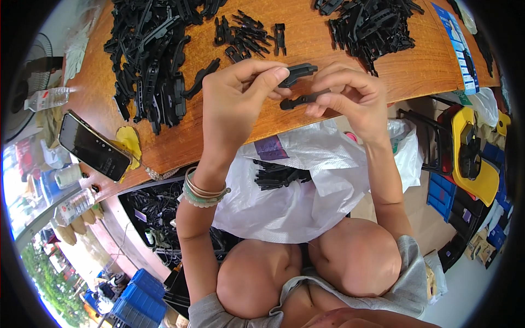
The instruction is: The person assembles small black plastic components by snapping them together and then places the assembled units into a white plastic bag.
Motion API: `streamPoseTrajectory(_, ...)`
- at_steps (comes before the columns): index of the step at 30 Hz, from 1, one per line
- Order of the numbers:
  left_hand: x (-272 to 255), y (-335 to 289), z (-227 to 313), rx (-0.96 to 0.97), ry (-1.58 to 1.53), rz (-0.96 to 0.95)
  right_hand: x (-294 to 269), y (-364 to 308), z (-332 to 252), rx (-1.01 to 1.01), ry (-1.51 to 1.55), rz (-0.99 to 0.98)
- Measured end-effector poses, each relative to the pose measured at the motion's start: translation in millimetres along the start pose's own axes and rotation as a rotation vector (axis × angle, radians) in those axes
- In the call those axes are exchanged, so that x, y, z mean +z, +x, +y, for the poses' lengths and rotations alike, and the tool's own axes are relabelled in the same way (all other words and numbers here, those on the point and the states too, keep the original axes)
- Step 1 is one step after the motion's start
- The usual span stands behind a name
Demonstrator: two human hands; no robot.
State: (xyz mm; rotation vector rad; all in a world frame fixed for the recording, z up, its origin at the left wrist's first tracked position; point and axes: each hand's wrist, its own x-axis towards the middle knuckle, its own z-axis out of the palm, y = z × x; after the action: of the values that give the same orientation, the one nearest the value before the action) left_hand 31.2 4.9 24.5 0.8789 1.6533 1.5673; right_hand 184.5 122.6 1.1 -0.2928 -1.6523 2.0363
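here left hand (235, 95) pinches upper black clip (297, 74), right hand (350, 95) lower black clip (301, 100)

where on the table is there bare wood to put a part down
Bare wood lies between the small clips and the right pile, and along the near edge right of the right hand. A strip between the phone and the left pile is also open. The far left is crowded.

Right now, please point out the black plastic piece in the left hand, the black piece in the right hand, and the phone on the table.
upper black piece (298, 72): head view, its middle.
lower black piece (298, 100): head view, its exposed left half.
phone (94, 146): head view, its dark screen.
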Motion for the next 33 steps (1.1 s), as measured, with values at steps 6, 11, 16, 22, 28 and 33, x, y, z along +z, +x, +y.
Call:
streamPoseTrajectory(6, 5.2, -8.4, -0.3, 0.058, 0.099, -0.041, 7.3, -2.4, 4.5, -0.105, -0.058, 0.096)
streamPoseTrajectory(11, 10.0, -20.4, -4.7, -0.001, -0.015, -0.179, 8.1, -6.1, 12.6, -0.220, -0.220, 0.156)
streamPoseTrajectory(16, 0.5, -22.0, -0.5, 0.187, 0.434, -0.194, 13.6, -4.7, 9.8, -0.232, -0.321, 0.224)
streamPoseTrajectory(22, 0.9, -25.8, -0.8, 0.304, 0.442, -0.229, 10.9, -10.6, 12.1, -0.236, -0.392, 0.119)
streamPoseTrajectory(28, 4.5, -24.6, -3.1, 0.355, 0.473, -0.173, 7.7, -10.9, 15.4, -0.296, -0.496, 0.134)
streamPoseTrajectory(33, -11.2, -24.0, 7.5, 0.127, 0.458, -0.349, 17.8, -15.2, 12.3, -0.069, -0.293, 0.200)
